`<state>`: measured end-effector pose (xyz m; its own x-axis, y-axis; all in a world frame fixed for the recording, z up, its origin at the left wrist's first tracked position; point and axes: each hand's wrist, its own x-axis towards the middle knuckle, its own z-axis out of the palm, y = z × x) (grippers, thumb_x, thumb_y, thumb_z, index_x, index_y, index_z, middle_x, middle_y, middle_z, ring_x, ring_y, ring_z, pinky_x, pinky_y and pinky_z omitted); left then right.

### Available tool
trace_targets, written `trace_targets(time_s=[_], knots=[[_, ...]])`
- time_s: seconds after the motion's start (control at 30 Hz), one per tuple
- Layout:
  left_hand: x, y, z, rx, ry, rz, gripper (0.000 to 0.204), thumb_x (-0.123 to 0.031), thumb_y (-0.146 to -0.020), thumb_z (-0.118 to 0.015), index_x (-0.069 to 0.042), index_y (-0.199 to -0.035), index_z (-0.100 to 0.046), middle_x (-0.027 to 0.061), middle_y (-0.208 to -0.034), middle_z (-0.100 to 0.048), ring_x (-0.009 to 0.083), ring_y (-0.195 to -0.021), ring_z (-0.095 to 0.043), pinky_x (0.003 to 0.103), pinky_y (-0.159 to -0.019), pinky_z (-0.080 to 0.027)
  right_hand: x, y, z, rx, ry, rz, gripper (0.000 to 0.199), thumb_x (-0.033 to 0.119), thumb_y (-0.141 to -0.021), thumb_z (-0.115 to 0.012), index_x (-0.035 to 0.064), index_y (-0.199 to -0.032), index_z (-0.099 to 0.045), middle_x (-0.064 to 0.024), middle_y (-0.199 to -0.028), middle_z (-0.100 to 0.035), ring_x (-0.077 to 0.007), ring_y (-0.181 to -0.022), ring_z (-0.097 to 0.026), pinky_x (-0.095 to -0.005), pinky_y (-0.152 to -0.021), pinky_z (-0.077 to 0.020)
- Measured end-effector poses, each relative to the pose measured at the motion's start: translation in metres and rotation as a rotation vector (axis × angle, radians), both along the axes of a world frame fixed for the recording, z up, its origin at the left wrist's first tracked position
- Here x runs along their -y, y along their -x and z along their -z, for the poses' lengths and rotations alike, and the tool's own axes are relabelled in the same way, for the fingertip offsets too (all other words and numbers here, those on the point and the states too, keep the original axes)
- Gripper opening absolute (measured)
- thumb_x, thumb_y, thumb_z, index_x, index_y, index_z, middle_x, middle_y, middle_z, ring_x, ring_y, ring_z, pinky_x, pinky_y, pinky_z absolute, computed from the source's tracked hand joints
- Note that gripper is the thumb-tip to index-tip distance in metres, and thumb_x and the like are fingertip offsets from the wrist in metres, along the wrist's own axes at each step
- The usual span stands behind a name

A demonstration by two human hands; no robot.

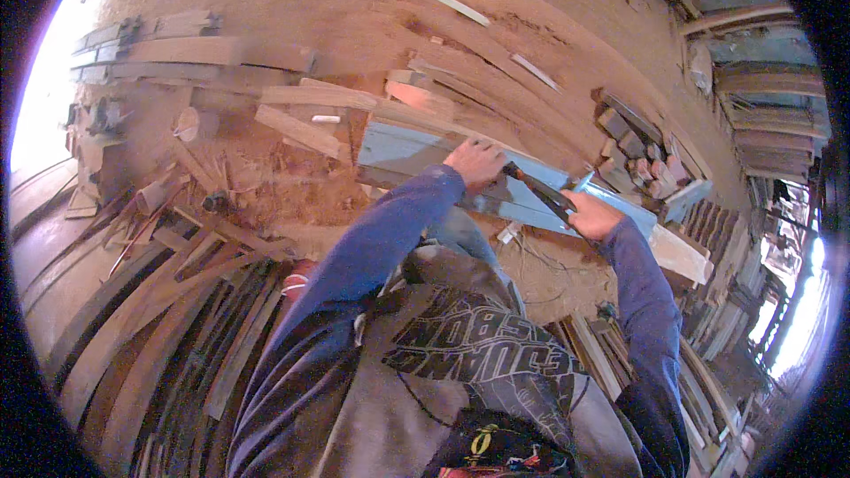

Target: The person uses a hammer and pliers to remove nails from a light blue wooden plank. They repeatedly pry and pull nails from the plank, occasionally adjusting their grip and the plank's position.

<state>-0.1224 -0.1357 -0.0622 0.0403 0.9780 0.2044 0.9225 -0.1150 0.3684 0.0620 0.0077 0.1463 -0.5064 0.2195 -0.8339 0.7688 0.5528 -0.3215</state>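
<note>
Stretched from left to right, slanting nearer at the right: a long, narrow board point(403, 147), pale blue on its upward face. Angled lengthwise over that blue face: a slender dark tool point(541, 191), exact kind unclear.

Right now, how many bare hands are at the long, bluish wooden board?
2. The left hand is at the left end of the dark, elongated tool over the board; the right hand grips the tool's right end. Some fingers are hidden.

Open air above blue board point(403, 143) left of left hand point(476, 163), dark tool point(542, 190) over its middle, wood heap point(639, 147) beyond.
</note>
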Motion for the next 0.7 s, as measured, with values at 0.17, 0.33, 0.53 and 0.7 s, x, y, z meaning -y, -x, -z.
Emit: trace_targets(time_s=[0.17,0.33,0.53,0.7], knots=[[0.031,0.031,-0.015,0.228,-0.082,-0.169,0.022,-0.028,-0.089,-0.062,-0.011,-0.102,-0.066,0.0125,-0.110,-0.062,0.0321,-0.103,-0.062,0.049,-0.093,-0.045,-0.007,0.010,0.000,-0.065,-0.052,-0.156,0.053,0.005,-0.080,-0.052,0.0028,-0.133,-0.052,-0.0250,-0.107,-0.067,-0.0404,-0.103,-0.064,-0.0452,-0.086,-0.0485],[0.091,0.079,-0.040,0.172,-0.149,-0.763,0.028,-0.026,-0.086,-0.067,-0.007,-0.106,-0.064,0.0157,-0.115,-0.058,0.0362,-0.115,-0.051,0.051,-0.102,-0.038,-0.006,0.031,-0.003,-0.099,-0.266,-0.386,0.053,0.005,-0.077,-0.052,0.0074,-0.130,-0.057,-0.0263,-0.109,-0.067,-0.0421,-0.104,-0.064,-0.0514,-0.091,-0.0505],[0.121,0.095,-0.033,0.062,-0.176,-0.916,0.048,-0.031,-0.086,-0.066,-0.007,-0.126,-0.054,0.0172,-0.128,-0.049,0.0366,-0.126,-0.044,0.054,-0.111,-0.029,-0.011,0.070,-0.015,0.130,-0.221,-0.540,0.056,0.003,-0.081,-0.051,0.0069,-0.137,-0.053,-0.0261,-0.116,-0.065,-0.0420,-0.110,-0.061,-0.0479,-0.093,-0.0485],[0.113,0.094,-0.022,0.060,-0.173,-0.931,0.053,-0.034,-0.086,-0.065,-0.007,-0.129,-0.050,0.0171,-0.131,-0.049,0.0360,-0.127,-0.043,0.054,-0.112,-0.028,-0.016,0.097,-0.019,0.235,-0.180,-0.599,0.052,0.016,-0.085,-0.065,0.0075,-0.135,-0.054,-0.0242,-0.114,-0.067,-0.0404,-0.110,-0.062,-0.0468,-0.090,-0.0490]])
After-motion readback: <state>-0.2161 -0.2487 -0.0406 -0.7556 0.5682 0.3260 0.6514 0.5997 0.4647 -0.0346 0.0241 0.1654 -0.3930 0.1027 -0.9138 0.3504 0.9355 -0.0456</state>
